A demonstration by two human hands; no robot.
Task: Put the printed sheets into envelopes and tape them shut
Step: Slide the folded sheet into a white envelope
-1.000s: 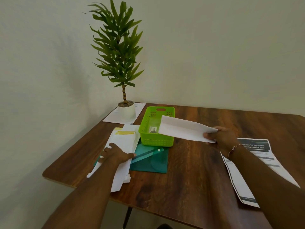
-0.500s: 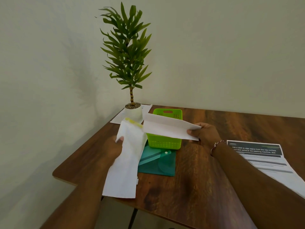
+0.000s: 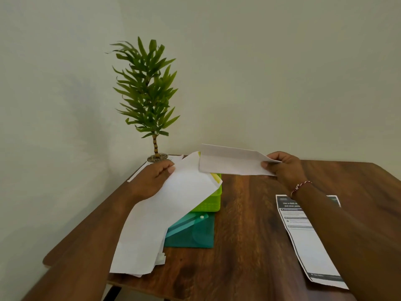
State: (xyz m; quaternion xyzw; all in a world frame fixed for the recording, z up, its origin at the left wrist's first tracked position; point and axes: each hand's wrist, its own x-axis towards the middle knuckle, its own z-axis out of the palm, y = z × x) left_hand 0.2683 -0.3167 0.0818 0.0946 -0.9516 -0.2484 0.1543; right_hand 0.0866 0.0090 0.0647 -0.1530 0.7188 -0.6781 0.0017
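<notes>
My left hand (image 3: 153, 180) grips a stack of white envelopes (image 3: 160, 224) by its upper edge and holds it tilted above the table's left side; a yellow strip shows at the stack's top right. My right hand (image 3: 284, 168) pinches the right end of a folded white sheet (image 3: 230, 162), held level in the air, its left end next to the top of the stack. A printed sheet (image 3: 303, 235) with a dark header lies flat on the table at the right, partly under my right forearm.
A green plastic basket (image 3: 211, 202) stands behind the envelope stack, with a teal plastic folder (image 3: 193, 233) lying in front of it. A potted plant (image 3: 149, 101) stands at the back left on a white paper. The wooden table (image 3: 249, 235) ends near the stack's lower edge.
My left hand picked the envelope stack up off the table and raised it. My right hand lifted the folded sheet higher, towards the stack's top.
</notes>
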